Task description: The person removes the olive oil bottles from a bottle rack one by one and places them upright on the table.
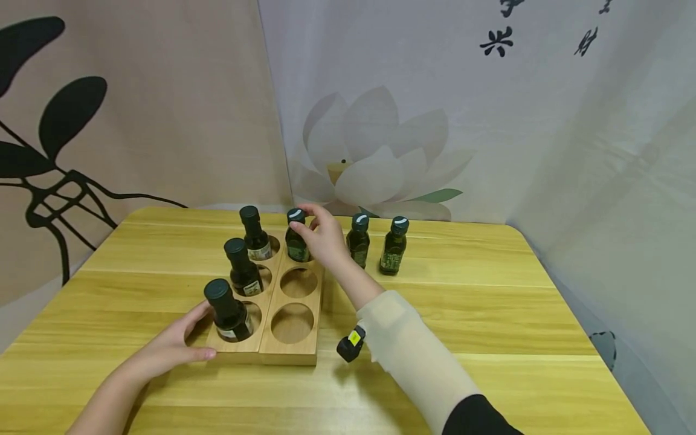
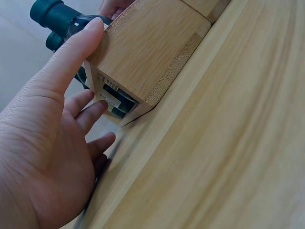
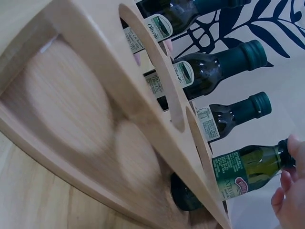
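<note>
My right hand pinches the dark cap of a small green olive oil bottle. This bottle stands upright in the far right hole of a wooden rack made of two blocks side by side. Its base shows below the rack's top board in the right wrist view. My left hand rests at the rack's near left corner, thumb by the front face and fingers loosely spread along the left side. Three dark bottles with lighter labels, such as the nearest one, lean in the left block's holes.
Two more green bottles, one nearer and one farther right, stand on the wooden table right of the rack. Two round holes in the right block hold no bottle. A printed cloth hangs behind the table.
</note>
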`<state>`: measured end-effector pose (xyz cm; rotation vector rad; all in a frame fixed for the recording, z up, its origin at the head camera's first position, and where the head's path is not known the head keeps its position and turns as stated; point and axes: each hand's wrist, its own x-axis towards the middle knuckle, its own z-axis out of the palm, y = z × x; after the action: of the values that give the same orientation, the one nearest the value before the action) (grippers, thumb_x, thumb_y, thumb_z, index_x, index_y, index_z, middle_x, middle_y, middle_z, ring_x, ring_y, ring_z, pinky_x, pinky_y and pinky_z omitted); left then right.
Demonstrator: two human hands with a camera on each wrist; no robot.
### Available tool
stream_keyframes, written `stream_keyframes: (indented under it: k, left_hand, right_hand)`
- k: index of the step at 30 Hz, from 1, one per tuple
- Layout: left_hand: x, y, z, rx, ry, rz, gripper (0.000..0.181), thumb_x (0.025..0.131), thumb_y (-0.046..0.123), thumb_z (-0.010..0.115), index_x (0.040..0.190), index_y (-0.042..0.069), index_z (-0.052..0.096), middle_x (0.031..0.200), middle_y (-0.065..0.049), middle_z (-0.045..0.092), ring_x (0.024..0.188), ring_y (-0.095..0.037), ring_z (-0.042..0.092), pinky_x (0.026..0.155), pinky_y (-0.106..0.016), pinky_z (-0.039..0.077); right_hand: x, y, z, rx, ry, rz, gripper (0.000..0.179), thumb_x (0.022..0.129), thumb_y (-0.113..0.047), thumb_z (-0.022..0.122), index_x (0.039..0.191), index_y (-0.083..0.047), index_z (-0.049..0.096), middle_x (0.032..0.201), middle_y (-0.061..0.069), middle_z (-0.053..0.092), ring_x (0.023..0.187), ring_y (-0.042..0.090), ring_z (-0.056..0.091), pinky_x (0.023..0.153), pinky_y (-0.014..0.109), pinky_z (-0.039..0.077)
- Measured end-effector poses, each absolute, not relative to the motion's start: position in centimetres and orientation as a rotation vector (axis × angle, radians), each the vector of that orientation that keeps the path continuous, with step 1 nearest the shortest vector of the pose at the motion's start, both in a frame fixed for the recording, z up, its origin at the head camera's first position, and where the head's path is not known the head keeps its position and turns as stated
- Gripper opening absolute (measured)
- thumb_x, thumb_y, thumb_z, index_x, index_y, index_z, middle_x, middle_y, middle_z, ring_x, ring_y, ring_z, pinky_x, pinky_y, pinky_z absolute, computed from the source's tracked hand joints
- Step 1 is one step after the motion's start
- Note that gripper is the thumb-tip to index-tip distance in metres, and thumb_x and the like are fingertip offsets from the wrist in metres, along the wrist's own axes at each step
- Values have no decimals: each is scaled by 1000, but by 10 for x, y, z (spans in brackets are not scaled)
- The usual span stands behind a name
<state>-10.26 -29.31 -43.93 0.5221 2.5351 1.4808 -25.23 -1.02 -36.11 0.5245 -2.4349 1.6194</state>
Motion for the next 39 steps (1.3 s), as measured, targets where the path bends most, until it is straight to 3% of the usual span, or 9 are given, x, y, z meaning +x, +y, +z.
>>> stream_keyframes:
  k: [17, 39]
  left_hand:
    - [-102, -296, -437, 502, 2535, 1475, 94, 82, 17, 75, 150, -6, 15, 146, -38, 20, 131, -58, 17, 97, -9, 21]
    - [-102, -292, -438, 500, 2528, 1481, 93, 81, 14, 75, 149, -7, 15, 147, -38, 20, 132, -57, 17, 94, -7, 20]
  right_hand:
    - [-247, -6, -336, 656, -2386, 1448, 34, 91, -20, 67, 122, -7, 61, 108, 4, 60, 68, 16, 43, 54, 24, 34]
    - [-223, 38, -294, 793, -2256, 1493, 31, 90, -14, 68, 120, -6, 62, 93, 3, 54, 69, 17, 39, 59, 28, 34]
